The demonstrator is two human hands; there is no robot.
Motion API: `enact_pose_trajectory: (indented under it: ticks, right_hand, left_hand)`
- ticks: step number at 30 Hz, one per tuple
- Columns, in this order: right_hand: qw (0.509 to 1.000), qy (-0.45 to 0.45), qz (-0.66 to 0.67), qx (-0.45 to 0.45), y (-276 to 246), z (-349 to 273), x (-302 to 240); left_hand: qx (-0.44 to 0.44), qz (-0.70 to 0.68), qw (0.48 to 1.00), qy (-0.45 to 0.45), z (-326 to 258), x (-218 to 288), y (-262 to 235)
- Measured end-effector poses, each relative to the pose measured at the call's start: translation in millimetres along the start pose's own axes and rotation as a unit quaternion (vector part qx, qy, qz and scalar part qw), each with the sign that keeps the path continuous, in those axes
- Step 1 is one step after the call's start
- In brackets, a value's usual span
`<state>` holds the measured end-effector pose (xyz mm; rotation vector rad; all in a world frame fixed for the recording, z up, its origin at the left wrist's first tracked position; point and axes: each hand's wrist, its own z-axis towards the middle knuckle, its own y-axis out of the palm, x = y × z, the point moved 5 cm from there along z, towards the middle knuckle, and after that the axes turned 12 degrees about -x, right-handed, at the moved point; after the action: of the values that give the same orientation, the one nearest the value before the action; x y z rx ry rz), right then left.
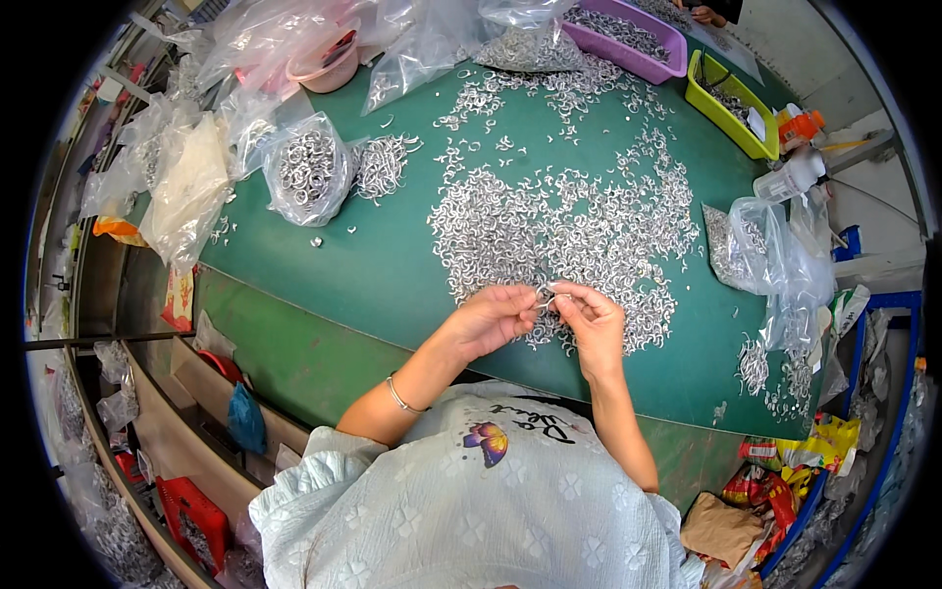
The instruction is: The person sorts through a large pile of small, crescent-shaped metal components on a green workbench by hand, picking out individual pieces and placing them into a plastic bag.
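Over green tabletop (363,260), silvery metal (547,301) sits between the hands (491,319) (596,322).

The left hand (494,316) and right hand (595,317) pinch a silver piece (546,301) at their fingertips, over a heap (488,228) of curved bits on a green table (378,270); a purple tray (675,65) stands beyond.

The left forearm (397,401) slants up and inward, its elbow set out to the side; the right forearm (625,427) rises more steeply, leaning slightly left. Both are bare. The left grip (538,299) and the right grip (555,296) meet in front of the chest, tips close together. On each, thumb and forefinger are drawn into a pinch, and the left's remaining fingers (502,296) curl inward.
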<state>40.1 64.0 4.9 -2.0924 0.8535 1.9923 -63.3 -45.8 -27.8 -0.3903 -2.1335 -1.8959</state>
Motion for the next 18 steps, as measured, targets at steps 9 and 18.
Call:
enact_pose_trajectory:
  ticks: [9, 18]
  right_hand:
    - [0.999, -0.025, -0.01, -0.029, -2, 1, 2]
    - [0.994, -0.062, -0.094, 0.013, 6, -2, -14]
  left_hand:
    - [-0.004, 0.034, 0.999, 0.005, 2, -13, 3]
    - [0.0, 0.065, 0.998, 0.026, 4, -20, 7]
